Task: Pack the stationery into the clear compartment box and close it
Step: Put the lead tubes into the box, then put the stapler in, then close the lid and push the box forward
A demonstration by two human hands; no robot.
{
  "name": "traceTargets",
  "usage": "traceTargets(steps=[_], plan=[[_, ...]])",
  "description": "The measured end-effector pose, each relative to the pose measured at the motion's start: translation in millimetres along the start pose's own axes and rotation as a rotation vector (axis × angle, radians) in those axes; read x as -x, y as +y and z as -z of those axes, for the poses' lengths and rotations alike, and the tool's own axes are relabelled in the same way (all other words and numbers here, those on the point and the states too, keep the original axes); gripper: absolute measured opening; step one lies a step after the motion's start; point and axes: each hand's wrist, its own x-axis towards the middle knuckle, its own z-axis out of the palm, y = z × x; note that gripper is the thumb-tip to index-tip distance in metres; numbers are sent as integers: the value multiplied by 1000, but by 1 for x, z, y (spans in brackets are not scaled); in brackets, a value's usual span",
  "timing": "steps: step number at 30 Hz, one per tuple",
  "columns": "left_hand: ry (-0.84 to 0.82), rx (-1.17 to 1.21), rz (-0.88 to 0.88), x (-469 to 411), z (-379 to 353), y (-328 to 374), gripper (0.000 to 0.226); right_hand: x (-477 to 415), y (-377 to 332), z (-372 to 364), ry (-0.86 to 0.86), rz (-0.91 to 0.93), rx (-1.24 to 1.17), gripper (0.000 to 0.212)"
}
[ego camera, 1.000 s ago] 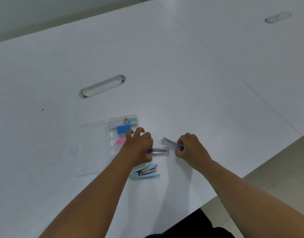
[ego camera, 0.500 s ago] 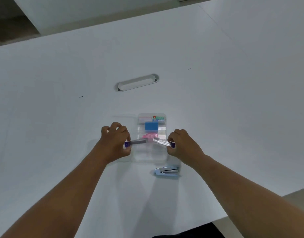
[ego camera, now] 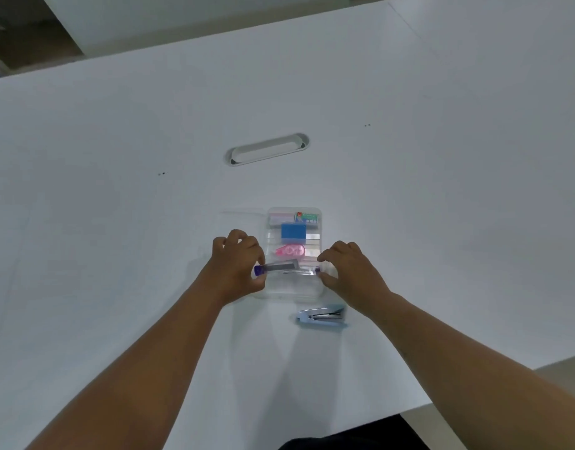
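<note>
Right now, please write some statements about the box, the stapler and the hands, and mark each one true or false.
1. The light blue stapler lies inside the clear compartment box. False: it lies on the table, just near of the box.
2. The left hand holds a purple-capped lead tube. True.
3. The box lid is closed. False: it lies open to the left.
4. A blue eraser sits in the box. True.
5. The right hand grips the stapler. False: it is at the box's right edge.
</note>
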Motion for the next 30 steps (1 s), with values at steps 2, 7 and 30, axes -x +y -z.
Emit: traceTargets(steps=[2, 7, 30], plan=[[-6, -2, -18, -8, -4, 6, 26, 13, 9, 0, 38, -58, -28, 26], [-9, -13, 0, -20, -12, 12, 31, 42, 23, 1, 41, -163, -80, 41], [-97, 140, 274, 21, -59, -19, 82, 68, 16, -10, -62, 103, 102, 33]])
